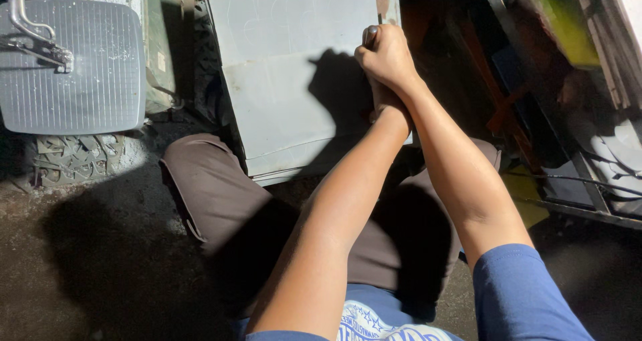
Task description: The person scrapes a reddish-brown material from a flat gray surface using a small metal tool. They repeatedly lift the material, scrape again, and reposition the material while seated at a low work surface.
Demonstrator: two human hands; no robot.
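A pale grey metal sheet leans against my knees, in brown trousers. My right hand is closed in a fist at the sheet's right edge, around a thin metal tool whose rounded tip pokes out above the thumb. My left hand sits just below it, pressed against the same edge. My right wrist covers most of the left hand, so its fingers are hidden. Both forearms cross in front of my lap.
A ribbed grey plate with a bent metal bar lies at the top left, above a piece of tyre tread. Metal bars and cables, a yellow scrap and a yellow-green object crowd the right. The floor is rough concrete.
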